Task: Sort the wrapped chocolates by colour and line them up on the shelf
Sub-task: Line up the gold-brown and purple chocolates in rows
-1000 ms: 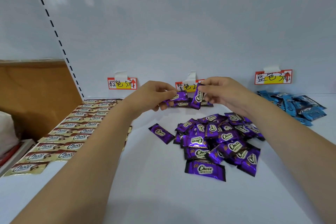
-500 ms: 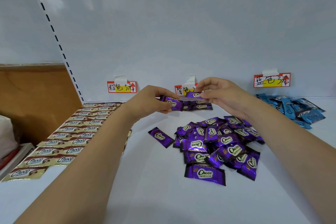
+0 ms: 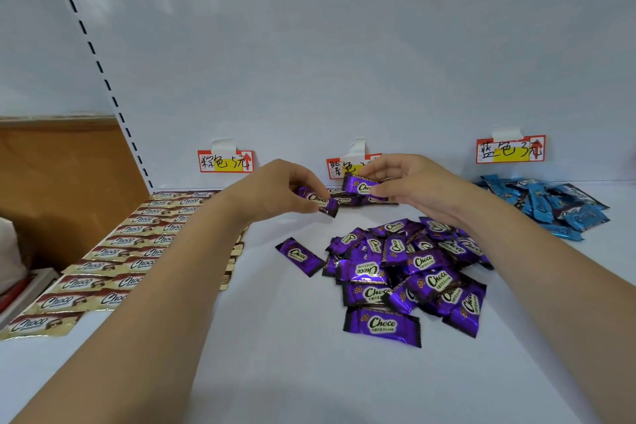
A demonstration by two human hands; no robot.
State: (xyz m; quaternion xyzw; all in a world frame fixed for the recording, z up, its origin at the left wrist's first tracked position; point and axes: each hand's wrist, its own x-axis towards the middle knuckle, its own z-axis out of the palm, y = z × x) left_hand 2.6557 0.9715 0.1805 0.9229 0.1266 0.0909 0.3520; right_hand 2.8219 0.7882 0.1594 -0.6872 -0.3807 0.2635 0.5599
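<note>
My left hand (image 3: 275, 193) pinches a purple chocolate (image 3: 318, 200) just above the white shelf (image 3: 275, 372). My right hand (image 3: 413, 188) holds another purple chocolate (image 3: 361, 186), flat and label up, over a few purple ones (image 3: 347, 200) lying at the back wall below the middle price tag (image 3: 344, 167). A loose pile of purple chocolates (image 3: 406, 268) lies under my right forearm, with a single one (image 3: 298, 255) to its left. Brown-and-cream chocolates (image 3: 113, 258) are lined up in rows on the left. Blue chocolates (image 3: 550, 210) are heaped at the right.
Price tags are taped to the back wall: one on the left (image 3: 225, 161) above the brown rows and one on the right (image 3: 511, 149) above the blue heap. A slotted upright (image 3: 103, 79) and a brown panel (image 3: 62, 182) border the shelf on the left.
My right hand has turned its purple chocolate from upright to flat, label up, and lowered it towards the back row. My left hand has tilted its chocolate down to the right.
</note>
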